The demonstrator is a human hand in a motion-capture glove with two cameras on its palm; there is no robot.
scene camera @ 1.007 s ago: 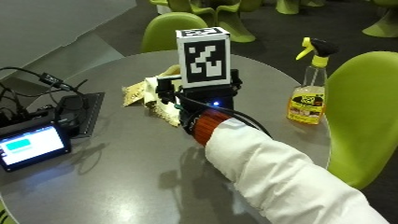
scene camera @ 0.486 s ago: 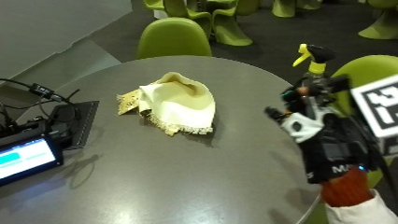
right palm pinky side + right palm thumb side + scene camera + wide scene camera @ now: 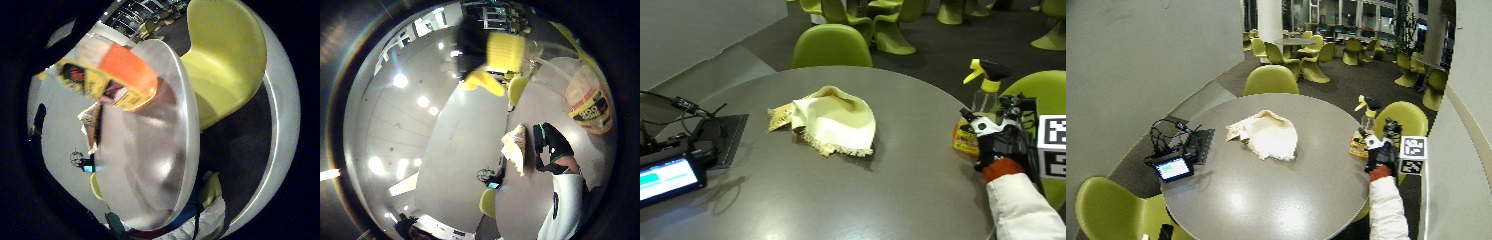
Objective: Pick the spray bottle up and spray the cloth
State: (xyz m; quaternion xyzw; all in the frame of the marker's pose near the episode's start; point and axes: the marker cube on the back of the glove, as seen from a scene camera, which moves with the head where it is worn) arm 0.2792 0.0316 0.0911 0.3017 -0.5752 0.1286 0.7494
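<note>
The gloved right hand (image 3: 999, 147) is reaching just beside the spray bottle (image 3: 976, 117) at the table (image 3: 840, 200) edge; whether its fingers are closing cannot be told. Rigid, smooth plastic, probably light: best taken at the narrow neck under the trigger. The soft cloth (image 3: 833, 120) is lying well beyond, to the hand's left.

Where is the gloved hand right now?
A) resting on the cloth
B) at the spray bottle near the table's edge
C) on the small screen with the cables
B: the gloved right hand is at the spray bottle, apart from the cloth mid-table.
</note>
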